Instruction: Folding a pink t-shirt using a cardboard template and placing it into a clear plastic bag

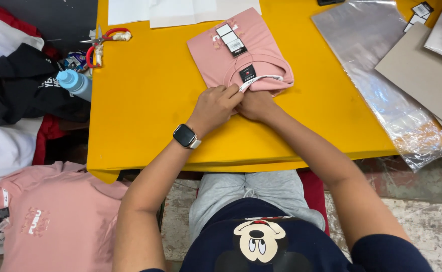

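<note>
Pink shirt (241,53) lies folded and tagged on the yellow worktop (145,100), both hands (216,106) (255,105) pinching its collar edge, clear bag (377,75) unused.

Your worktop (145,95) is covered in smooth, matt yellow sheet. The folded pink shirt (241,55) at twelve o'clock from your hands is soft matt knit cloth, with glossy card tags (231,39) on it. At two o'clock lies a clear plastic bag (377,75), shiny and crinkled, under a matt grey cardboard sheet (422,75). At ten o'clock, the scissors (100,43) show bright metal blades and red plastic handles. The watch (185,136) on your left wrist has a glossy dark face.
</note>
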